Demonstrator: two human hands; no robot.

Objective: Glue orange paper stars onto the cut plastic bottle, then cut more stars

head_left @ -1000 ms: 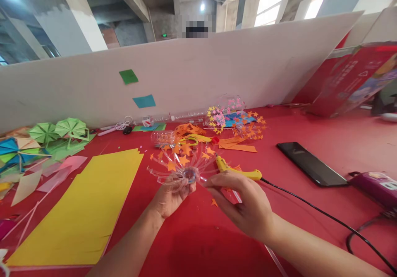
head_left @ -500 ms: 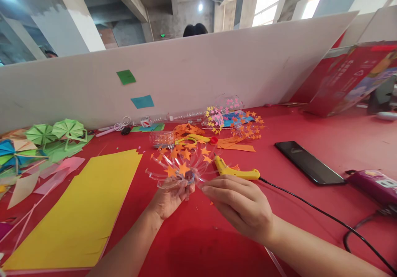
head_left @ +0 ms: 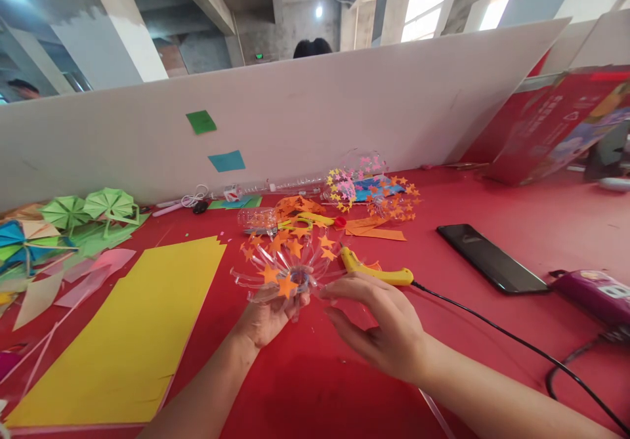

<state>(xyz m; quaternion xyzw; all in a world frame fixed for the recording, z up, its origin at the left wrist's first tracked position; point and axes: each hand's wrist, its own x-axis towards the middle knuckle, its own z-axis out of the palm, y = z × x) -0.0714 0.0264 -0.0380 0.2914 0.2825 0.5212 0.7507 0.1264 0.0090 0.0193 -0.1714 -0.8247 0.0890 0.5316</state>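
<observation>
Front orange stars (head_left: 287, 286) are sitting lower than half a second ago, and your right hand (head_left: 384, 324) is parting thumb from fingers, maybe brushing the cut bottle (head_left: 299, 279), can't tell. Your left hand (head_left: 268, 321) is grasping that bottle at frame centre, above the tabletop (head_left: 315, 386). Seemingly partway done: many strips (head_left: 245, 282) are carrying stars; several leftward are looking bare.

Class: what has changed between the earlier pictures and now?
The right hand has parted its thumb and fingers; whether it released anything is unclear. Front orange stars sit lower. The left hand still holds the cut plastic bottle; the hot-glue gun stays put.
</observation>
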